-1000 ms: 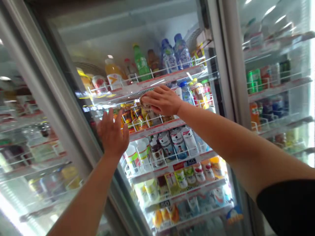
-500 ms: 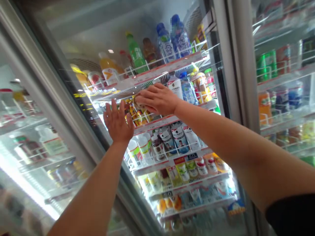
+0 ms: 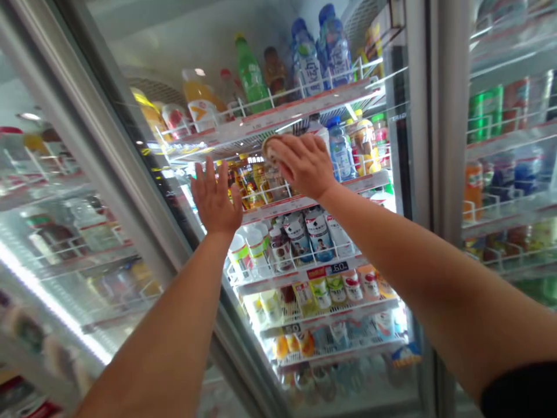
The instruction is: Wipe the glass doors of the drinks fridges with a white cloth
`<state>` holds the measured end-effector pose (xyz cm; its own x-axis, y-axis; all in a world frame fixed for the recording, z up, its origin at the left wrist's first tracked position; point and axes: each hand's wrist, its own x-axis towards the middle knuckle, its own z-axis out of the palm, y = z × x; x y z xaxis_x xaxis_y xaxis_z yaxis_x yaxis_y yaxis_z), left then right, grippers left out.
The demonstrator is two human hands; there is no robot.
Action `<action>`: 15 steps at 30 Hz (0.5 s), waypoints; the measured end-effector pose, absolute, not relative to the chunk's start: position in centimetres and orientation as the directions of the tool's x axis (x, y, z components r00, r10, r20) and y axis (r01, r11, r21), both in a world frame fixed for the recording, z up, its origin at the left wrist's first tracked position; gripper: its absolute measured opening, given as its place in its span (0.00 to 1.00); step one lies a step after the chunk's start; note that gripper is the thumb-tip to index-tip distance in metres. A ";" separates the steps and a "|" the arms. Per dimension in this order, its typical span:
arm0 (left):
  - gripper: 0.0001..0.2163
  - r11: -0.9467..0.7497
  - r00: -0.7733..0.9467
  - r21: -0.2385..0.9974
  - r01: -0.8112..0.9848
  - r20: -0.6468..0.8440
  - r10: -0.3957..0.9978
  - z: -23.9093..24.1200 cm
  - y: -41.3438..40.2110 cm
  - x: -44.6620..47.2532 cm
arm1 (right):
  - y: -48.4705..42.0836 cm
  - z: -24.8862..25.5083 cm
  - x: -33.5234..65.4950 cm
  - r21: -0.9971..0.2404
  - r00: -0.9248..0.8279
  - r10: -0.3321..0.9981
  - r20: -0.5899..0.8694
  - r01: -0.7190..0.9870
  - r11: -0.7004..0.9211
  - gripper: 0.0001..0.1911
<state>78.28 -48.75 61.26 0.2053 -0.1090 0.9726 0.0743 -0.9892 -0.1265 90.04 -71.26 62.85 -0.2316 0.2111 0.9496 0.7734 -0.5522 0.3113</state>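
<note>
My left hand (image 3: 217, 200) lies flat with fingers spread against the glass door (image 3: 143, 35) of an upright drinks fridge. To its right, my right hand (image 3: 307, 165) is closed on a small crumpled beige cloth (image 3: 270, 150) and presses it to the same glass, at the height of the second shelf. Only the cloth's edge shows past the fingers; the rest is hidden. Behind the glass, near both hands, stand amber-coloured bottles (image 3: 250, 191) and a blue-capped bottle (image 3: 340, 148).
Metal door frames (image 3: 448, 116) run along both sides. Inside, wire-fronted shelves hold a green bottle (image 3: 251, 75), an orange drink bottle (image 3: 200, 104) and several cups (image 3: 319, 293). Neighbouring fridge doors show more drinks, such as green cans (image 3: 486, 113).
My right hand has slid a little to the right across the glass with the cloth. The left hand keeps its place on the door while the view shifts slightly.
</note>
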 end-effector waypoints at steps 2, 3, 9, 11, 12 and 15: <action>0.27 -0.988 0.191 -0.134 0.075 0.974 -0.117 61.2 -48.7 78.3 | -71.3 62.8 90.5 0.086 -0.140 -0.049 0.989 0.809 -0.582 0.26; 0.27 -0.988 0.184 -0.135 0.072 0.976 -0.120 61.2 -48.7 78.3 | -71.3 62.7 90.6 0.025 -0.110 -0.112 0.988 0.815 -0.578 0.27; 0.26 -0.992 0.157 -0.118 0.035 0.981 -0.112 61.0 -48.6 78.2 | -70.9 61.4 90.0 0.509 -0.330 0.412 0.850 0.717 -0.476 0.23; 0.25 -0.993 0.150 -0.115 0.031 0.983 -0.109 60.8 -48.5 78.2 | -70.7 61.1 89.7 0.499 -0.324 0.396 0.859 0.699 -0.512 0.22; 0.25 -0.993 0.147 -0.113 0.034 0.983 -0.107 60.5 -48.5 78.2 | -70.7 61.2 89.7 0.402 -0.279 0.294 0.914 0.716 -0.570 0.22; 0.25 -0.993 0.137 -0.101 0.065 0.986 -0.091 59.0 -48.3 78.0 | -70.6 61.6 89.9 -0.036 -0.084 -0.153 0.985 0.758 -0.652 0.24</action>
<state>78.03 -48.34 58.97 0.1370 -0.0910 0.9864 0.0648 -0.9928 -0.1006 89.88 -70.60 61.60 -0.0844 -0.1530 0.9846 0.7575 -0.6518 -0.0363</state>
